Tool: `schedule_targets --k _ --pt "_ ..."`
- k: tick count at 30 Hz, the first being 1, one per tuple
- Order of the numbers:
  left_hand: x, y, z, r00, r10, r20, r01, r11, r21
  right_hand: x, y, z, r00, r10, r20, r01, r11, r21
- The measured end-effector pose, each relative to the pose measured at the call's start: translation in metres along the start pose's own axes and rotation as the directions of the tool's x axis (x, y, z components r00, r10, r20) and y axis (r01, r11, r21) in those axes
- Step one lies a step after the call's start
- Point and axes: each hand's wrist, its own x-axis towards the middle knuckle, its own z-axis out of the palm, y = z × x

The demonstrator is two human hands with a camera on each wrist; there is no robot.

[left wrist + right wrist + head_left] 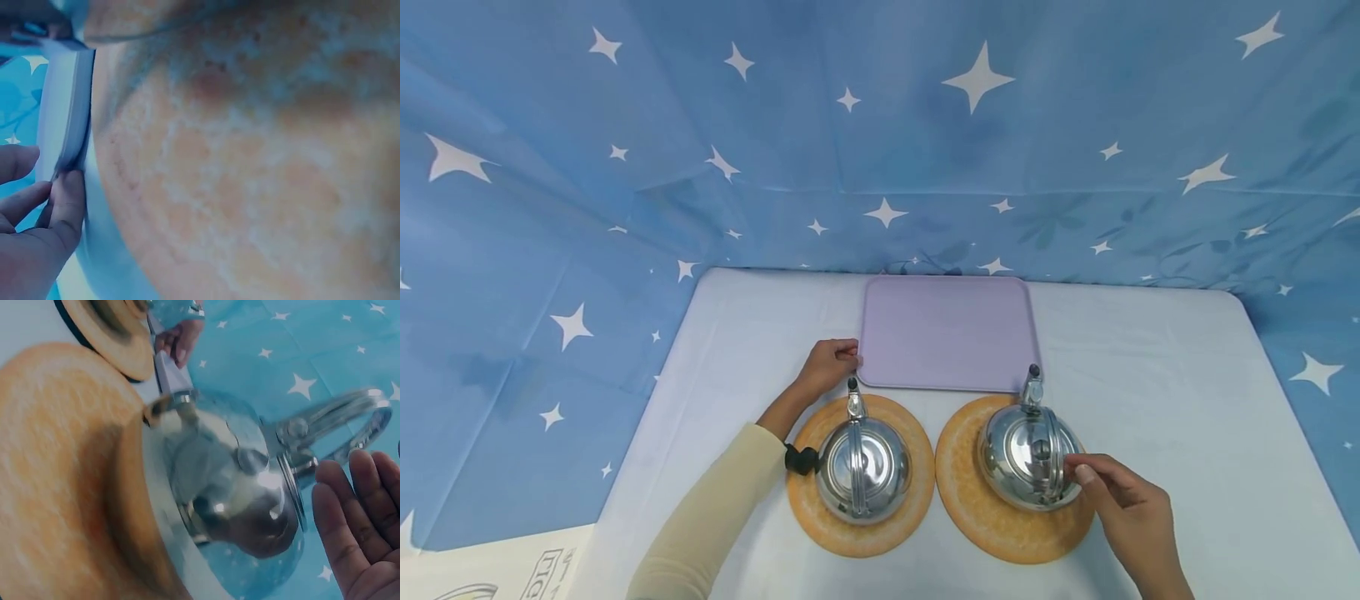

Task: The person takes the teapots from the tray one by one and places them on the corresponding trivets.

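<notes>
Two shiny metal kettles, the left kettle (876, 471) and the right kettle (1018, 454), stand over round orange-brown placemats, a left placemat (842, 542) and a right placemat (1011, 542). Fingertips of my left hand (831, 362) pinch the left rim of a lilac tray (947, 333), near its front corner; the left wrist view shows the fingers at the tray's edge. Beside the right kettle's handle (369, 425) is my right hand (1127, 508), its fingers (340, 531) fairly straight. Whether they touch that handle I cannot tell.
A white-covered table (1180, 375) carries everything. Blue star-patterned cloth (925, 150) hangs behind and at the sides. At lower left lies a pale printed sheet (497, 567). A dark wrist camera (801, 460) sits close to the left kettle.
</notes>
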Motion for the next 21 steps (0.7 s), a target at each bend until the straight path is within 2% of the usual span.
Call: schedule_targets --k 5,11,15,18,21 --pt "-0.006 0.005 -0.002 1.000 0.015 0.013 -0.016 0.998 0.059 0.011 0.005 -0.007 0.999 -0.030 -0.017 0.030 0.999 -0.013" --pt "-0.011 0.012 -0.006 1.000 0.011 0.014 -0.012 0.991 0.131 0.027 0.015 -0.011 0.997 -0.027 -0.069 0.020 0.995 -0.098" --pt "-0.012 0.012 -0.008 0.999 0.048 0.013 -0.050 0.976 0.211 0.035 0.022 -0.013 0.995 -0.048 -0.087 0.033 0.986 -0.164" --pt "-0.013 0.010 -0.009 0.996 0.087 0.007 -0.086 0.958 0.275 0.039 0.027 -0.013 0.992 -0.100 -0.073 0.080 0.966 -0.245" --pt "-0.015 0.007 -0.008 0.993 0.118 0.010 -0.115 0.944 0.308 0.044 0.031 -0.014 0.985 -0.165 -0.040 0.143 0.933 -0.331"
